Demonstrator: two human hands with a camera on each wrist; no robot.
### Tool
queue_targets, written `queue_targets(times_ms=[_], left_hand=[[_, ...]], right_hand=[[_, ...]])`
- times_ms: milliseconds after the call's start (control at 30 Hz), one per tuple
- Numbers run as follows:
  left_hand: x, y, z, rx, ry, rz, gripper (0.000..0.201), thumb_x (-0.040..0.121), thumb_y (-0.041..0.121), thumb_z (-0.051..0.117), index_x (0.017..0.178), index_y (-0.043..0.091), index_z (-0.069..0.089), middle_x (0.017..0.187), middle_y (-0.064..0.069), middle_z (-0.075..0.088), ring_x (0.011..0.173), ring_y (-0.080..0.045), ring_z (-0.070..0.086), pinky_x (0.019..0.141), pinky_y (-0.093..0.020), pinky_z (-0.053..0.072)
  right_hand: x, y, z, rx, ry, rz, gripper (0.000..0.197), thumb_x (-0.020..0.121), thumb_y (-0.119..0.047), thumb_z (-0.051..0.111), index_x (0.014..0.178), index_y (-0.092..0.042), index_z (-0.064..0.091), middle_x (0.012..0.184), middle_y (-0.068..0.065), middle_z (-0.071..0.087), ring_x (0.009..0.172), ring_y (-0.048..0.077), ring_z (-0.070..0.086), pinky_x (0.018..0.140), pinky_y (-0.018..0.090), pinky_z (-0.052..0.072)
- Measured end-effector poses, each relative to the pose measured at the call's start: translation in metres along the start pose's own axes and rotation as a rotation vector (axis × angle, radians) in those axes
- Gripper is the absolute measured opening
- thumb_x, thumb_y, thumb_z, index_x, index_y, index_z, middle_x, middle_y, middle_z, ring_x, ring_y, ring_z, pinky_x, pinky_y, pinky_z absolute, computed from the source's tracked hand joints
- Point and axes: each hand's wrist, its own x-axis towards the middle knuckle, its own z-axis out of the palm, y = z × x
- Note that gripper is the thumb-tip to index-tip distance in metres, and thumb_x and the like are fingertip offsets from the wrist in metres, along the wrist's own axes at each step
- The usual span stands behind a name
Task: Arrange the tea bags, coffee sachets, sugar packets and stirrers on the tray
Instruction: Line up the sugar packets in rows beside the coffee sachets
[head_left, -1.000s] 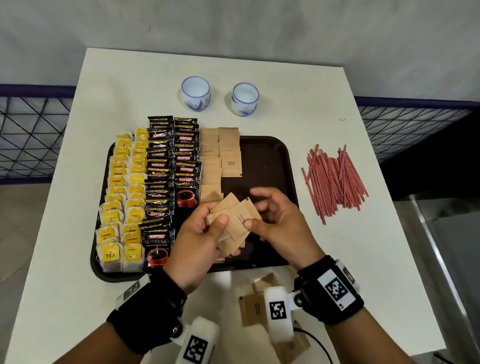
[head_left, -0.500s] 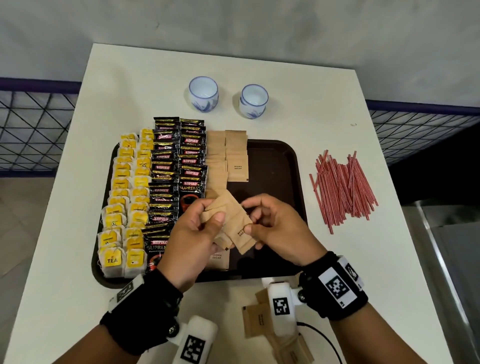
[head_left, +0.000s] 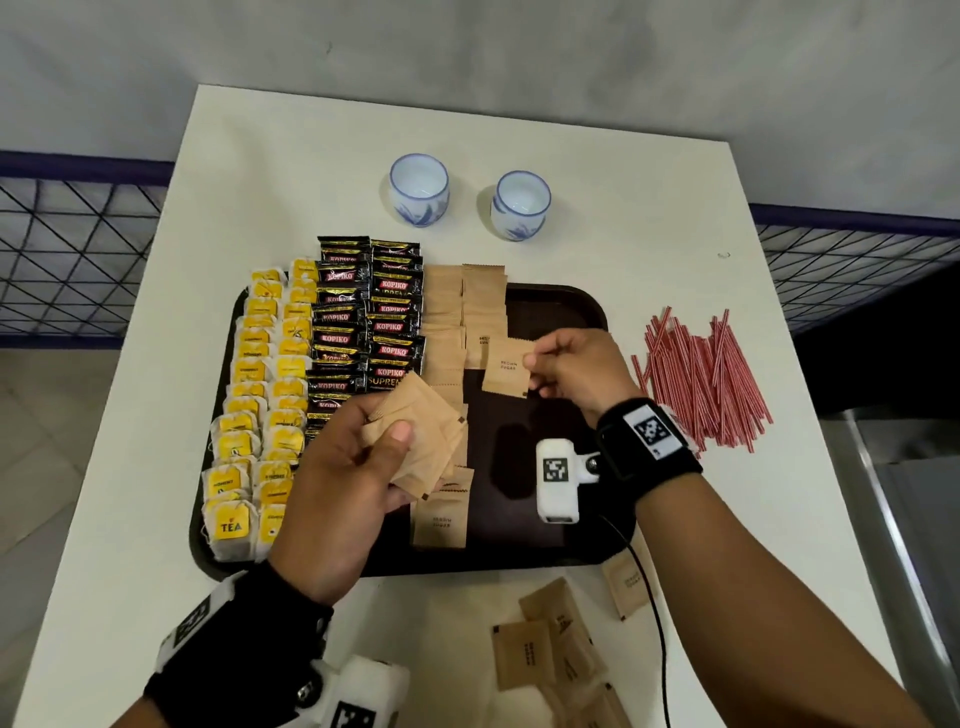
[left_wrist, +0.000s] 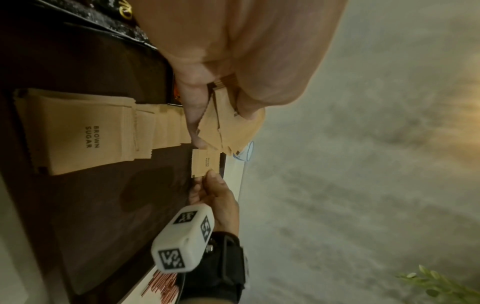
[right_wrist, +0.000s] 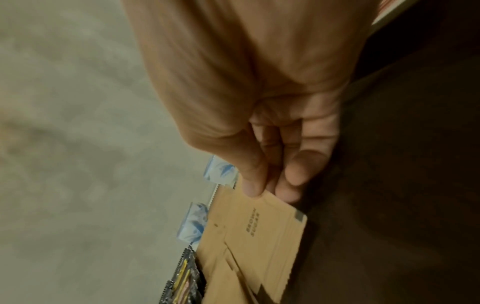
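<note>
A dark brown tray (head_left: 566, 306) holds columns of yellow tea bags (head_left: 260, 395), black coffee sachets (head_left: 363, 322) and brown sugar packets (head_left: 457, 306). My left hand (head_left: 384, 436) grips a fanned bunch of sugar packets (head_left: 426, 436) above the tray's middle; the same bunch (left_wrist: 223, 127) shows in the left wrist view. My right hand (head_left: 535, 364) pinches one sugar packet (head_left: 506, 366) by its edge, just below the second sugar column; the right wrist view shows this packet (right_wrist: 259, 222) too. Red stirrers (head_left: 701, 374) lie on the table right of the tray.
Two blue-and-white cups (head_left: 418, 189) (head_left: 519, 205) stand behind the tray. Loose sugar packets (head_left: 556, 644) lie on the white table (head_left: 291, 171) in front of the tray. The right half of the tray is bare. A cable runs from the right wrist.
My right hand has drawn one packet out of the bunch and carried it up and right toward the second sugar column. The left hand stays over the tray with the rest.
</note>
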Motion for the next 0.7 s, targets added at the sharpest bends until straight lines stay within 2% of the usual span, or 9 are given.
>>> queue_targets(times_ms=[133,233,300,433,567,700], left_hand=[[-0.003,-0.006,-0.002,-0.013,0.000,-0.047,0.023,0.099,0.011,0.056,0.110,0.029,0.065,0.105,0.004,0.074,0.100,-0.018,0.073,0.072,-0.039,0.061],[-0.005,-0.009,-0.002,0.001,-0.013,-0.071,0.023,0.099,0.011,0.055,0.110,0.029,0.065,0.105,0.004,0.074,0.100,-0.021,0.073,0.076,-0.049,0.061],[-0.007,-0.011,-0.001,0.006,-0.013,-0.081,0.023,0.099,0.011,0.056,0.112,0.027,0.065,0.105,0.003,0.074,0.100,-0.022,0.073,0.076,-0.050,0.061],[-0.006,-0.012,0.001,-0.011,-0.006,-0.099,0.024,0.098,0.010,0.056,0.113,0.026,0.065,0.103,0.004,0.075,0.096,-0.019,0.074,0.069,-0.042,0.062],[-0.006,-0.011,0.001,-0.025,0.001,-0.123,0.023,0.098,0.011,0.056,0.114,0.025,0.065,0.107,0.003,0.074,0.100,-0.023,0.073,0.077,-0.053,0.061],[-0.004,-0.009,0.002,-0.056,0.003,-0.149,0.023,0.099,0.010,0.054,0.113,0.024,0.067,0.106,0.002,0.074,0.101,-0.025,0.072,0.079,-0.055,0.060]], right_hand=[[0.014,-0.006,0.009,-0.081,0.007,-0.008,0.013,0.085,0.000,0.073,0.080,-0.009,0.064,0.068,0.008,0.067,0.051,0.013,0.061,0.048,0.020,0.049],[0.019,-0.009,0.015,-0.122,0.014,-0.019,0.012,0.085,-0.002,0.073,0.080,-0.008,0.064,0.067,0.008,0.067,0.050,0.012,0.061,0.046,0.020,0.049],[0.021,-0.010,0.018,-0.161,0.022,-0.023,0.011,0.084,-0.004,0.074,0.079,-0.008,0.065,0.069,0.011,0.068,0.053,0.014,0.062,0.048,0.022,0.050],[0.023,-0.009,0.022,-0.218,0.053,-0.035,0.011,0.081,-0.007,0.077,0.076,-0.009,0.067,0.069,0.012,0.071,0.058,0.018,0.065,0.054,0.028,0.054],[0.023,-0.008,0.025,-0.207,0.083,-0.015,0.008,0.081,-0.008,0.077,0.081,-0.003,0.070,0.072,0.014,0.073,0.059,0.017,0.067,0.057,0.030,0.057],[0.024,-0.008,0.026,-0.203,0.095,-0.006,0.009,0.080,-0.009,0.077,0.082,-0.003,0.071,0.072,0.012,0.074,0.060,0.018,0.068,0.058,0.030,0.058]])
